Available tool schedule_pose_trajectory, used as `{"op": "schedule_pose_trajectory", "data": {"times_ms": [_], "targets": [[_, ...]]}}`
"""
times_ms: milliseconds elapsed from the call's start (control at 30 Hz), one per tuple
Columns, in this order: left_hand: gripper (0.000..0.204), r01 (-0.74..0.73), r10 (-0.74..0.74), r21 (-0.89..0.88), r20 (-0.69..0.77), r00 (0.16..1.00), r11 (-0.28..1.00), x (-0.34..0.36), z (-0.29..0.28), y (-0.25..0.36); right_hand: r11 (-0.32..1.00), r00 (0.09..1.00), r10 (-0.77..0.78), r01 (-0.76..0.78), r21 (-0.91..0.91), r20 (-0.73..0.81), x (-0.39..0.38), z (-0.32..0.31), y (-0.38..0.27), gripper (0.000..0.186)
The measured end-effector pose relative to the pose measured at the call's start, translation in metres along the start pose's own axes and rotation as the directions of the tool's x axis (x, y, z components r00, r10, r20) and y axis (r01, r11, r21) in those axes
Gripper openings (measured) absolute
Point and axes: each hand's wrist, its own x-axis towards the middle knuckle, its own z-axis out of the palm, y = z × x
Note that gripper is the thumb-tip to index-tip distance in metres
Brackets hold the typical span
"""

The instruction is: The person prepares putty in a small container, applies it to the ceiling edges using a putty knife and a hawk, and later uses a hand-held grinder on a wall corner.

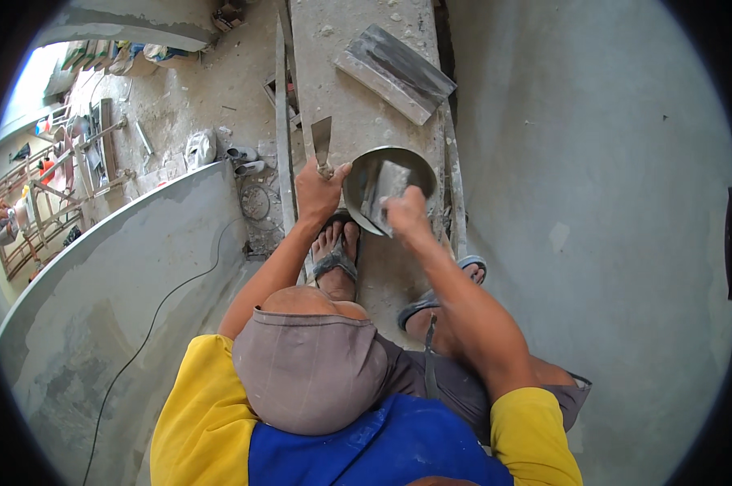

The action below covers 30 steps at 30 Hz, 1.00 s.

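Just left of centre, my left hand [319, 193] is closed round the handle of a putty knife [320, 138], blade pointing up, with its thumb at the rim of a round grey bowl [356, 170]. Inside the bowl, my right hand [406, 211] grips a smeared grey flat blade tool [380, 196], tilted; its far end hides part of the interior. Beyond the bowl, a rectangular metal trowel [395, 71] lies askew on the dusty plank [341, 105]. Both my sandalled feet [333, 243] are on the plank below the bowl.
A low grey wall [123, 267] with a dark cable curves along the left. Beyond it are metal scaffold frames [66, 186], sacks [139, 61], loose shoes [244, 162] and debris. A broad smooth grey surface [593, 202] runs along the plank's right side.
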Motion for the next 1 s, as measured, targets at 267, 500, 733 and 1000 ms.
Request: {"op": "schedule_pose_trajectory", "data": {"times_ms": [267,500,733,1000], "targets": [[0.027,-0.027,0.025,-0.008,-0.133,0.991,1.000,0.004,-0.021,-0.005,0.940,0.981,-0.124,0.068,0.336,0.147,0.000,-0.041,-0.023,0.023],[0.027,0.040,-0.034,-0.211,0.028,0.999,0.977,0.012,-0.032,-0.034,0.928,0.931,-0.364,0.362,0.091,0.004,-0.003,-0.065,-0.044,0.027],[0.031,0.294,-0.263,-0.404,0.132,0.956,0.866,0.005,-0.029,-0.013,0.940,0.946,-0.323,0.318,0.125,0.017,0.006,-0.074,-0.018,0.024],[0.034,0.373,-0.171,-0.516,0.397,0.902,0.771,0.004,-0.039,0.003,0.936,0.930,-0.347,0.336,0.103,0.124,0.007,-0.088,-0.008,0.025]]}}
